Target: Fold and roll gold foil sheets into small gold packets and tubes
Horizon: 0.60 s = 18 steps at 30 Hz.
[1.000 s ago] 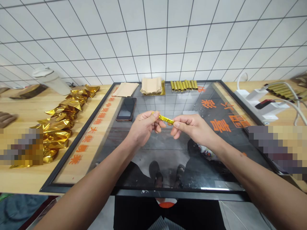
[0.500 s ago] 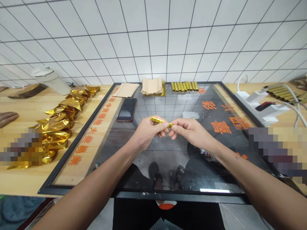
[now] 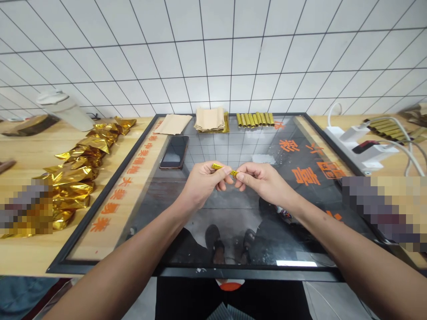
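Both my hands pinch a thin rolled gold foil stick (image 3: 217,167) above the glass table top (image 3: 233,209). My left hand (image 3: 203,182) grips its left part between thumb and fingers. My right hand (image 3: 260,180) pinches the right end, fingertips almost touching the left hand's. Most of the stick is hidden by the fingers. Further back lie a row of finished gold rolls (image 3: 255,119) and a stack of tan paper sheets (image 3: 210,120).
A black phone (image 3: 174,152) lies on the glass at the left. Crumpled gold foil pieces (image 3: 83,160) cover the wooden bench at left, beside a white container (image 3: 65,109). A white power strip (image 3: 362,144) with cables sits at right. White tiled wall behind.
My hands have drawn closer together along the gold stick, so less of it shows between them. The stick has levelled out and the view has shifted slightly.
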Tool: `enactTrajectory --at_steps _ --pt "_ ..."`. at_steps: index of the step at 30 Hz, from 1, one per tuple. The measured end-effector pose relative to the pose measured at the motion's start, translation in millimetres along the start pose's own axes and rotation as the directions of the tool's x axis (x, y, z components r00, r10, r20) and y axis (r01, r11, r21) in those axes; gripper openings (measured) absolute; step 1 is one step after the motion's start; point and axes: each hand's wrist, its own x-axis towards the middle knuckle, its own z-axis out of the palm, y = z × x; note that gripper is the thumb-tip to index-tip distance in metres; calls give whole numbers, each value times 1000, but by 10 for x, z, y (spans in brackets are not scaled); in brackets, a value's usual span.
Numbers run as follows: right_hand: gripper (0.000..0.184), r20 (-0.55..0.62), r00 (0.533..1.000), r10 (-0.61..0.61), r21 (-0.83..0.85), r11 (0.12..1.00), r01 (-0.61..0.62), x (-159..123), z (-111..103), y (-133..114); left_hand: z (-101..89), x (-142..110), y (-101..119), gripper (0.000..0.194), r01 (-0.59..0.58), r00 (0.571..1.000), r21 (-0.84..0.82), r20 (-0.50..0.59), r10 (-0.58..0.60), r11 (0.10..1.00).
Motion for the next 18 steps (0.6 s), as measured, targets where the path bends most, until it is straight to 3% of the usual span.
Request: enactTrajectory --at_steps 8,18 --pt "28 -46 998 -38 -82 996 34 7 1 27 2 16 -19 29 -8 1000 81 19 6 997" --pt "28 -62 998 -14 -102 995 8 76 0 72 -105 82 -63 36 -21 999 17 26 20 1000"
